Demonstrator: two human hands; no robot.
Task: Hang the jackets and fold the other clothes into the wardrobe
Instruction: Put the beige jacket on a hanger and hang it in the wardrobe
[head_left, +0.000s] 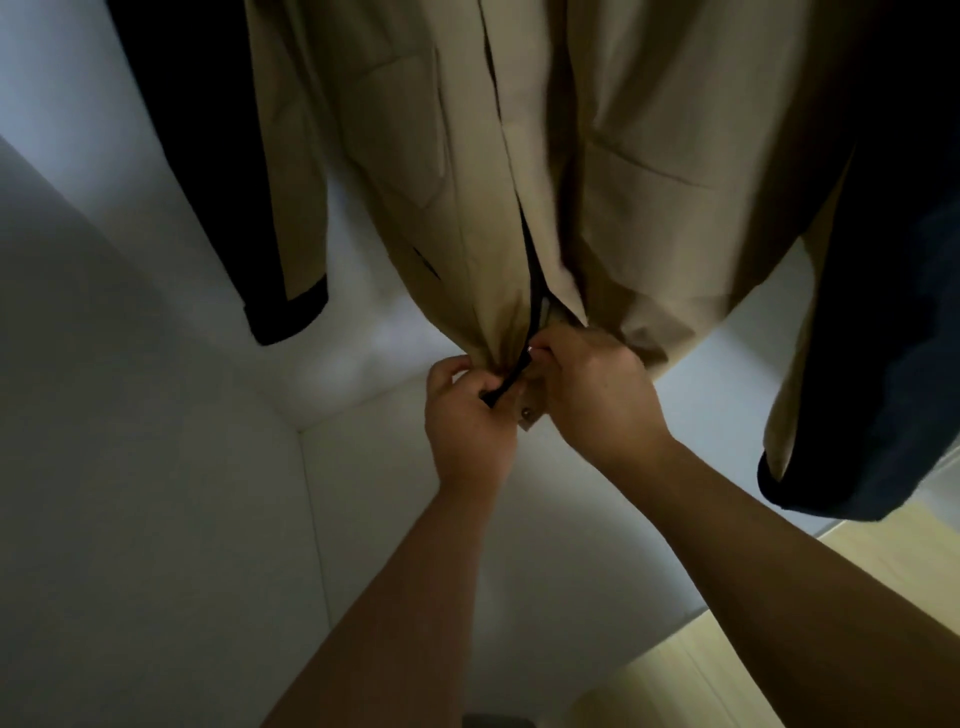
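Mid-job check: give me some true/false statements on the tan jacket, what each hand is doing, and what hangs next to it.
1. The tan jacket hangs inside the wardrobe. True.
2. The left hand hangs idle. False: it pinches the jacket's hem at the bottom end of the zipper.
3. The right hand holds the hem on the other side of the zipper. True.
4. Nothing hangs beside the tan jacket. False: a dark blue garment hangs to its right.
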